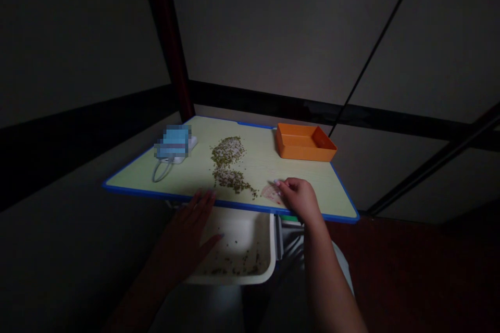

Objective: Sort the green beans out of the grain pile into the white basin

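Observation:
Two heaps of mixed green and pale grains lie on the table: a larger far heap (227,150) and a smaller near heap (234,179) trailing to the right. My left hand (187,239) is open, fingers spread, its fingertips at the table's near edge and its thumb over a white tub (270,265). My right hand (299,195) is closed in a pinch low over the table, right of the trailing grains. What the pinch holds, if anything, is too small to make out. Beside those fingers shows a pinkish fan-shaped patch (271,193), either a flat piece or a print.
The pale table (253,151) has a blue rim. An orange box (307,152) stands at its back right. At the left, a blurred blue thing (175,140) rests on a white device with a cable loop (161,171). Scattered grains lie inside the tub. Dark wall panels surround the table.

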A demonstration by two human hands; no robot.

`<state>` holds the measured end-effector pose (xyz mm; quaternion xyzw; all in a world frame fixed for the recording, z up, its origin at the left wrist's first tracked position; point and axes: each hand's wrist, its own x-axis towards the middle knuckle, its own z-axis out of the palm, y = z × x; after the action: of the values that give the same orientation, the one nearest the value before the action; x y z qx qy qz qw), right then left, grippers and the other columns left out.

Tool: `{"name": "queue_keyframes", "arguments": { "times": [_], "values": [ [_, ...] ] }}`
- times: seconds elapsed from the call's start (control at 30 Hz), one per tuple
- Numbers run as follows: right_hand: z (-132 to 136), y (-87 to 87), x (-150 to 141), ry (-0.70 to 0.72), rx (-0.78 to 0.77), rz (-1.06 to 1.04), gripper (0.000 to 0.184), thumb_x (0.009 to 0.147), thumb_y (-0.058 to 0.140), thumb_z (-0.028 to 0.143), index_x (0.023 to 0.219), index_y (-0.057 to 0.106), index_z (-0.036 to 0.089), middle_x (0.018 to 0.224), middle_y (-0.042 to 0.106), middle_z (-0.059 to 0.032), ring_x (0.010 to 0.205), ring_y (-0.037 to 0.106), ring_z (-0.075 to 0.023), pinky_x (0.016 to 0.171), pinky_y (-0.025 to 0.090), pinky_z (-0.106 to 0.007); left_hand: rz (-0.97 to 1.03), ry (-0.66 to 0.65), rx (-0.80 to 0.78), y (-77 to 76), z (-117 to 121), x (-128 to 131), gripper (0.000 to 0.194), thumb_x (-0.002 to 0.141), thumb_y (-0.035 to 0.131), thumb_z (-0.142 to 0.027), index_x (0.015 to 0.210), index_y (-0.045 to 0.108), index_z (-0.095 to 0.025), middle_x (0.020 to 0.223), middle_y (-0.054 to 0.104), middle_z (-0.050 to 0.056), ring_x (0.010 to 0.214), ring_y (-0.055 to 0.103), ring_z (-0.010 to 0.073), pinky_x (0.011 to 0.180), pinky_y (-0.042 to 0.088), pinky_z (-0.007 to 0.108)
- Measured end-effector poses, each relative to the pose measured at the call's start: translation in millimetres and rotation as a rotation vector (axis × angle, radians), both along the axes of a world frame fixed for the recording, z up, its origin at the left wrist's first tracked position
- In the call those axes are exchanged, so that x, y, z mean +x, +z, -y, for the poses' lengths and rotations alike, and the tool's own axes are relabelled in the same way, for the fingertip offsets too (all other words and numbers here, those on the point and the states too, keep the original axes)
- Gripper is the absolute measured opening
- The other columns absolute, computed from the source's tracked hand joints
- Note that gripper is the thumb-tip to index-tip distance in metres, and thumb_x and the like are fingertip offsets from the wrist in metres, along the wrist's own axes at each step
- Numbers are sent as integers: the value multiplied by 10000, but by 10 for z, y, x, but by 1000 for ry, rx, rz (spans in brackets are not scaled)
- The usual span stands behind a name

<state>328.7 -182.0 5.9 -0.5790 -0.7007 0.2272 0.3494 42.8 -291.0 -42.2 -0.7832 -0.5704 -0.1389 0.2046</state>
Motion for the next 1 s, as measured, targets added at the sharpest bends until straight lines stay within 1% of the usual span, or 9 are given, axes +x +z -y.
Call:
{"name": "queue_keyframes", "arguments": {
  "times": [0.1, 0.23, 0.33, 0.47, 0.63, 0.7, 0.8, 0.9, 1.0],
  "values": [
    [0, 17, -19, -2, -3, 30, 428, 834, 508, 517, 562, 562, 190, 508, 511, 17, 504, 425, -112, 503, 224, -246, 10, -6, -1, 3, 0, 0, 820, 880, 388, -575, 1515, 77, -159, 1523, 353, 119, 1400, 333, 294, 1060, 378, 438],
    [-7, 38, -47, -49, 12, 114, 421, 847, 501, 497, 566, 567, 191, 523, 550, 1, 513, 441, -116, 509, 213, -253, 18, -13, 16, -9, -6, -7, 817, 879, 390, -575, 1513, 94, -154, 1517, 364, 122, 1395, 342, 293, 1054, 380, 438],
    [-18, 78, -74, -90, 16, 212, 418, 864, 487, 486, 586, 592, 192, 566, 605, -24, 523, 459, -123, 517, 205, -264, 17, -24, 34, -17, -8, -5, 818, 878, 392, -577, 1511, 106, -146, 1513, 371, 126, 1391, 348, 298, 1049, 383, 443],
    [-50, 150, -133, -136, 31, 377, 412, 892, 455, 475, 664, 660, 200, 656, 679, -75, 565, 509, -150, 533, 202, -280, 15, -17, 55, -20, -14, 8, 823, 878, 393, -576, 1513, 93, -146, 1508, 381, 125, 1383, 360, 304, 1035, 393, 448],
    [-90, 193, -209, -155, 99, 519, 426, 921, 418, 472, 734, 692, 205, 710, 707, -106, 602, 554, -170, 562, 203, -294, 17, -23, 56, -4, -11, 18, 838, 875, 388, -597, 1515, 75, -154, 1506, 384, 120, 1379, 369, 298, 1039, 393, 441],
    [-97, 186, -217, -133, 109, 512, 418, 920, 426, 470, 725, 685, 207, 700, 704, -98, 598, 548, -169, 565, 208, -291, 15, -20, 53, 5, -8, 21, 839, 877, 386, -596, 1515, 68, -152, 1505, 385, 123, 1378, 371, 298, 1041, 392, 442],
    [-110, 154, -195, -77, 86, 433, 404, 898, 468, 476, 657, 649, 208, 644, 673, -63, 573, 509, -154, 550, 211, -279, 13, -19, 48, 13, -4, 26, 836, 879, 383, -592, 1515, 63, -152, 1505, 386, 123, 1372, 380, 300, 1031, 402, 443],
    [-129, 110, -155, -17, 74, 341, 405, 877, 506, 475, 588, 590, 204, 566, 602, -20, 541, 455, -131, 537, 204, -266, 24, -19, 45, 8, -1, 25, 839, 878, 386, -596, 1514, 70, -151, 1510, 375, 125, 1373, 378, 299, 1041, 397, 442],
    [-141, 73, -123, 19, 67, 258, 413, 861, 527, 481, 560, 548, 199, 522, 534, 9, 521, 424, -116, 529, 201, -256, 31, -16, 40, 2, 4, 21, 833, 877, 397, -590, 1514, 86, -152, 1512, 372, 122, 1383, 363, 298, 1058, 382, 446]
  ]
}}
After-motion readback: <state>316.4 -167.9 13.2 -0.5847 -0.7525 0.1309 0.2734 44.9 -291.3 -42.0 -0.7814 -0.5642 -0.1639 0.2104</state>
